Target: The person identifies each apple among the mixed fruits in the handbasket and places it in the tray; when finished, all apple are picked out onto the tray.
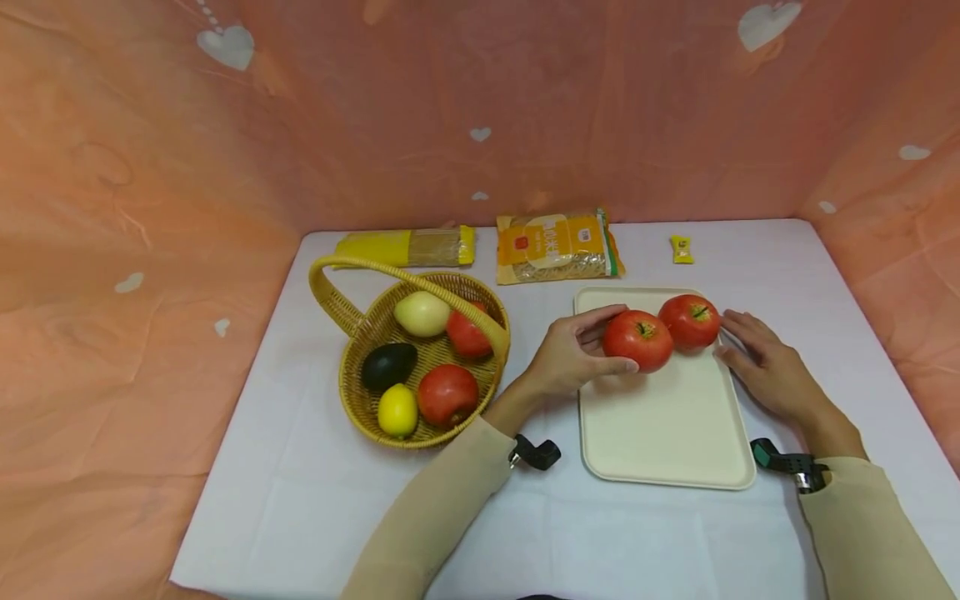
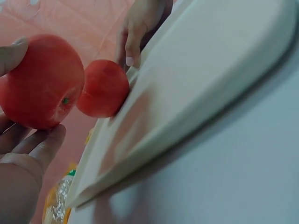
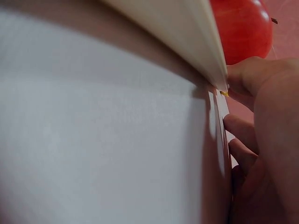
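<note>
one red apple (image 1: 637, 342), held above a cream tray (image 1: 663, 433) between curled fingers and thumb of the left hand (image 1: 567, 354); second apple (image 1: 688, 323), at the tray's far right corner; right hand (image 1: 776, 375), fingers loosely extended, gripping nothing, beside that apple and the tray's right edge; one wicker basket (image 1: 429, 357), left of the tray; one grain bag (image 1: 557, 247), behind; white-covered worktop (image 1: 285, 500).

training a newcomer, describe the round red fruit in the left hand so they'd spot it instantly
On the white table, right of the golden woven basket, lies a cream rectangular tray. Over it, the bare left hand holds the round red fruit aloft, whereas the other round red fruit rests on the tray.
</note>
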`<state>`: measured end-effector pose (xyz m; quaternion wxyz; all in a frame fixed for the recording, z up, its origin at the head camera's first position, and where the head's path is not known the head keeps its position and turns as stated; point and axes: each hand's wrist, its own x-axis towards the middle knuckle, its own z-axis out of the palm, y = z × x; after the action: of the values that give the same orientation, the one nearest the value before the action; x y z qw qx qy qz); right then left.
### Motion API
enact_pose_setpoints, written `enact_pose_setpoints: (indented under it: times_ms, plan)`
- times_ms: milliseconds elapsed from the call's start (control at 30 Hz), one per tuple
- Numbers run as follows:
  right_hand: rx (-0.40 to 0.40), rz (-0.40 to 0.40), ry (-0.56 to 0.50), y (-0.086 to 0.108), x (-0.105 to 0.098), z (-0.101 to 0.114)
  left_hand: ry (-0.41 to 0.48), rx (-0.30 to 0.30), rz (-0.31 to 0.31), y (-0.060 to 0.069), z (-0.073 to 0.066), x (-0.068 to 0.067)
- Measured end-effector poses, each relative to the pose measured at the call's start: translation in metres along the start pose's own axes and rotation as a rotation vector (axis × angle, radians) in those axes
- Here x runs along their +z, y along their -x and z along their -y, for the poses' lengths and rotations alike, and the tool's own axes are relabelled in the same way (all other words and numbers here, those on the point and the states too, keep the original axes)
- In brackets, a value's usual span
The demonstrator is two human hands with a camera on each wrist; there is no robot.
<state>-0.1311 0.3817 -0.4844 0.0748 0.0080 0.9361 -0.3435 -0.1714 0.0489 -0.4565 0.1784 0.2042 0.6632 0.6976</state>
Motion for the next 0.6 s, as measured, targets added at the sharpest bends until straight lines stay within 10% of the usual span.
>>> enact_pose_setpoints:
  times_ms: [600]
  plan:
    - [-0.036,-0.014,-0.004,0.003,0.000,0.002,-0.043,-0.019,-0.035,-0.005,0.011,-0.019]
